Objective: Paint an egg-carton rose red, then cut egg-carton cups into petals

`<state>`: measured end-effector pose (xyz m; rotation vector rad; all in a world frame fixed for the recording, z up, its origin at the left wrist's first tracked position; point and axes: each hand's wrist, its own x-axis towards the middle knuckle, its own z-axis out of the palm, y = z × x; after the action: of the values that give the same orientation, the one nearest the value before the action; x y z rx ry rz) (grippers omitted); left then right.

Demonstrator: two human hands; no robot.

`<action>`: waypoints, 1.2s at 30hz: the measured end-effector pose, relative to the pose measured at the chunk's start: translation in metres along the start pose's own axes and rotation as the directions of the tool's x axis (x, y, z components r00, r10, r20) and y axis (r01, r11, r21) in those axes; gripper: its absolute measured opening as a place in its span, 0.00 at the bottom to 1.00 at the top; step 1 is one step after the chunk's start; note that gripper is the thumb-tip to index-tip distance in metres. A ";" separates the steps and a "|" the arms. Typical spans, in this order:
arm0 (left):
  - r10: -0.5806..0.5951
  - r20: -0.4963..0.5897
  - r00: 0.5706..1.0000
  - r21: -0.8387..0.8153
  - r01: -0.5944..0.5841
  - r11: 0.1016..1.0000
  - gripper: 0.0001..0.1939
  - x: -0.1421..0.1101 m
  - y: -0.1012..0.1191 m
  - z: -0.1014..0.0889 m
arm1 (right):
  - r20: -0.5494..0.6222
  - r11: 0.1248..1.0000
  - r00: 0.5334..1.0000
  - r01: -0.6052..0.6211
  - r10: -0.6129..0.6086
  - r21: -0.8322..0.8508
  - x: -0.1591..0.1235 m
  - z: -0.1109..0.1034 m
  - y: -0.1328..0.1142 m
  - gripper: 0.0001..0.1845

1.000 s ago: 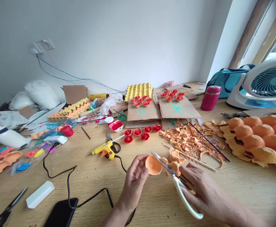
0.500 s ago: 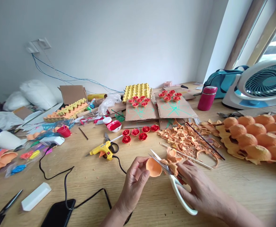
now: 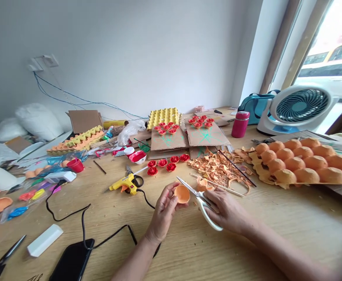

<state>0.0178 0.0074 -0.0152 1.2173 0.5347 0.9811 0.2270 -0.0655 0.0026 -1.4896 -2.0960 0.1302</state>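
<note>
My left hand (image 3: 164,208) pinches the rim of an orange egg-carton cup (image 3: 182,194), its hollow turned toward me. Close by on the right, my right hand (image 3: 222,207) grips white-handled scissors (image 3: 202,205), with the blades pointing up and left beside the cup. An orange carton offcut (image 3: 203,184) lies just beyond my right fingers. Behind it spreads a pile of orange scraps (image 3: 214,168). Several red paper roses (image 3: 171,167) stand on the table beyond the cup. Whether the blades touch the cup I cannot tell.
A yellow glue gun (image 3: 125,184) lies left of my hands, its black cord running close. An orange egg tray (image 3: 302,162) sits at right, near a fan (image 3: 299,107) and a pink flask (image 3: 240,124). Cardboard panels (image 3: 171,143) with red flowers stand behind; a phone (image 3: 71,261) lies front left.
The scissors have shifted left along with my right hand, and the offcut near its fingers now sits lower on the table. My view has turned right, showing more of the egg tray and window.
</note>
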 end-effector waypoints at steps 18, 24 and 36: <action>0.002 -0.131 0.991 0.233 0.029 0.972 0.28 0.009 -0.004 0.007 | -0.141 0.995 0.989 0.033 -0.046 -0.092 0.006 0.017 0.018 0.12; 0.001 -0.108 0.994 0.296 0.031 0.955 0.32 0.014 -0.009 -0.001 | -0.176 0.995 0.984 -0.019 0.002 -0.096 0.005 0.018 0.021 0.10; 0.202 0.038 0.979 0.525 -0.191 0.829 0.20 0.005 -0.013 0.002 | -0.136 0.999 0.991 0.005 -0.012 -0.053 -0.009 0.013 0.016 0.11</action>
<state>0.0265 0.0099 -0.0258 1.7874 0.7359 1.0556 0.2357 -0.0647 -0.0181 -1.4773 -2.0102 -0.0299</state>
